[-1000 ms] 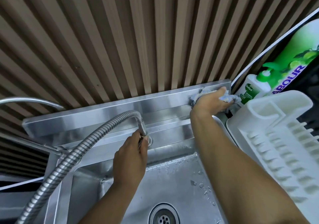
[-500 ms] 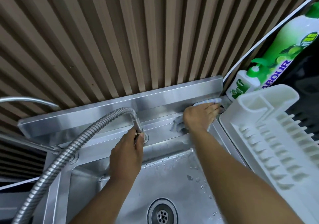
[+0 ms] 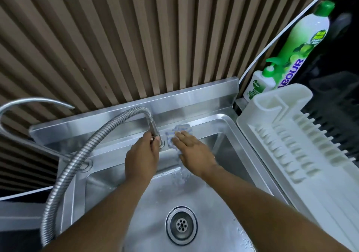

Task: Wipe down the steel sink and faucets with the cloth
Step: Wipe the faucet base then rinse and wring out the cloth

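The steel sink (image 3: 219,127) fills the lower middle, with a round drain (image 3: 181,225) in its wet basin. A flexible ribbed faucet hose (image 3: 83,154) arches from the lower left to its base on the back ledge. My left hand (image 3: 142,156) grips that hose at its base. My right hand (image 3: 192,150) lies flat, fingers spread, pressing a pale blue-and-white cloth (image 3: 175,133) against the back ledge just right of the faucet base. A second thin curved faucet (image 3: 25,104) stands at the far left.
A white plastic dish rack (image 3: 303,154) sits against the sink's right edge. Behind it stand a small soap pump bottle (image 3: 254,86) and a tall green dish-liquid bottle (image 3: 299,47). A ribbed brown wall panel rises behind the steel backsplash (image 3: 136,104).
My right hand has slid the cloth leftward along the back ledge, from the right corner by the bottles to beside the faucet base. My left hand has kept its grip on the hose.
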`<state>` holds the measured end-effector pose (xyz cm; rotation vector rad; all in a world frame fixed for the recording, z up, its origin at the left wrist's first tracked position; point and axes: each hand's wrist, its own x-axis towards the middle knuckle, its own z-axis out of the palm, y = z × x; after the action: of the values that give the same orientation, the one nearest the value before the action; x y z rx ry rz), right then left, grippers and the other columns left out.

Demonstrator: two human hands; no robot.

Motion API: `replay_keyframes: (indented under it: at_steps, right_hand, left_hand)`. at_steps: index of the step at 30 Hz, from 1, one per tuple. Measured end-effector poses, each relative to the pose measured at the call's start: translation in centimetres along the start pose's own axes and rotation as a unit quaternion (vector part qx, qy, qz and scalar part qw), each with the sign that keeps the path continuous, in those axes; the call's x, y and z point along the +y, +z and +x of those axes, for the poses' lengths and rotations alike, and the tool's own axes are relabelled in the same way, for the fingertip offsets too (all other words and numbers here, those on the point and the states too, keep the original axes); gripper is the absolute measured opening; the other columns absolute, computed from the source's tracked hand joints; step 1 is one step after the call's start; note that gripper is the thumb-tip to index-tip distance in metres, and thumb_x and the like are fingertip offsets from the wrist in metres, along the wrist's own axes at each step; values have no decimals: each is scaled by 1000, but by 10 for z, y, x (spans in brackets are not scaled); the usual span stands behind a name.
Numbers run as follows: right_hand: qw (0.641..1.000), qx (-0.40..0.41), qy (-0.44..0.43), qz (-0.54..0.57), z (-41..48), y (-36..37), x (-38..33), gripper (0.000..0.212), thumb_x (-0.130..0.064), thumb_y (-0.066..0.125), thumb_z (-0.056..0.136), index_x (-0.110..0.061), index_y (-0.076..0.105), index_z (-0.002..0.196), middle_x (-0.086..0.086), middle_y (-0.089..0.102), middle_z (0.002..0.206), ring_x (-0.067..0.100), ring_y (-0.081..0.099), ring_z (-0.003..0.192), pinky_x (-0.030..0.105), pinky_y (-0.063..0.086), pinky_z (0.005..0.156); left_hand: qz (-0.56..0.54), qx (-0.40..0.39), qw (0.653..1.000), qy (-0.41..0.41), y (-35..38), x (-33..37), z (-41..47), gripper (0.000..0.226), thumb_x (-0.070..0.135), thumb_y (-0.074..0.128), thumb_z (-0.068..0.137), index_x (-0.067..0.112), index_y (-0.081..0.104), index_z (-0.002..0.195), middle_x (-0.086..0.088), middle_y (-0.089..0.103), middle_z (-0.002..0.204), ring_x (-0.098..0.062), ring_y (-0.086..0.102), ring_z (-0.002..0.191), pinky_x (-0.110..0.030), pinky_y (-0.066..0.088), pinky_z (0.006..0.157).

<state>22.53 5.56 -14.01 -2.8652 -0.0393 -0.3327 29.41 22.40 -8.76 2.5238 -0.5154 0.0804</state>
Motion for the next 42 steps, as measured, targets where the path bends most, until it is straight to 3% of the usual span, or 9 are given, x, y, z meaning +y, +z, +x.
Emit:
replay_keyframes:
  at_steps: [4,8,11,15,18,25,34,39,42]
  right_hand:
    - [987,-61,70,133,-18,-35,-22,40,-8,58,89,-21,65,127,4,66,131,27,62,120,37,54,89]
    - [838,-38,342,424,-40,-63,-42,19,-25,60,95,-20,56,113,13,68,100,27,68,85,50,58,80]
    - [735,-35,400,546,-62,-82,-58,28,-31,73,89,-16,55,103,13,64,99,25,63,90,42,52,78]
    - [664,-62,393,633,-85,-113,-88,12,-15,63,97,-4,66,101,19,68,93,25,66,78,32,50,67]
    - [619,-53,415,665,-99,-123,-109,23,-14,61,99,3,64,113,24,70,99,31,68,84,37,55,71]
    - [754,-186,331,536,-140,-155,-122,20,-22,76,84,-16,72,103,5,75,95,11,64,82,29,47,72]
    - [868,-86,276,403,-166,-166,-103,22,-2,76,77,-14,60,87,7,71,81,14,64,63,32,55,57]
    - [789,-184,249,531,-168,-193,-79,26,-15,84,77,-6,61,85,5,69,76,16,65,70,30,55,64]
    - [621,-308,341,635,-164,-192,-50,60,-56,83,64,-15,64,103,12,68,103,26,64,98,42,55,83]
  left_hand:
    - [1,-53,998,-24,-9,3,3,25,41,43,101,24,58,111,-7,71,98,-39,62,94,-41,49,73]
    - [-15,-80,994,-68,-25,18,-17,61,60,37,94,22,43,141,-10,44,147,-35,42,133,-51,41,101]
    - [-51,-74,990,109,-42,29,-52,105,85,38,77,15,24,155,-11,23,162,-26,21,148,-48,24,118]
    - [-70,-299,920,244,-50,28,-94,143,77,78,52,28,-4,157,4,2,167,-12,6,152,-36,18,121]
    - [-64,-315,915,245,-50,27,-114,135,54,86,59,33,-7,155,4,18,163,-22,37,141,-37,43,105]
    - [-4,-254,948,194,-57,21,-141,32,26,68,76,22,51,103,-6,68,99,-35,63,91,-41,53,70]
    - [-125,-350,925,76,-76,87,-189,104,37,86,66,44,17,143,10,46,134,-18,59,103,-35,54,82]
    - [-11,-303,949,82,-73,101,-190,42,28,69,78,24,49,114,0,66,109,-27,62,97,-41,54,78]
    - [30,-254,958,129,-78,110,-194,38,29,71,80,19,55,114,-3,65,111,-28,61,102,-35,51,79]
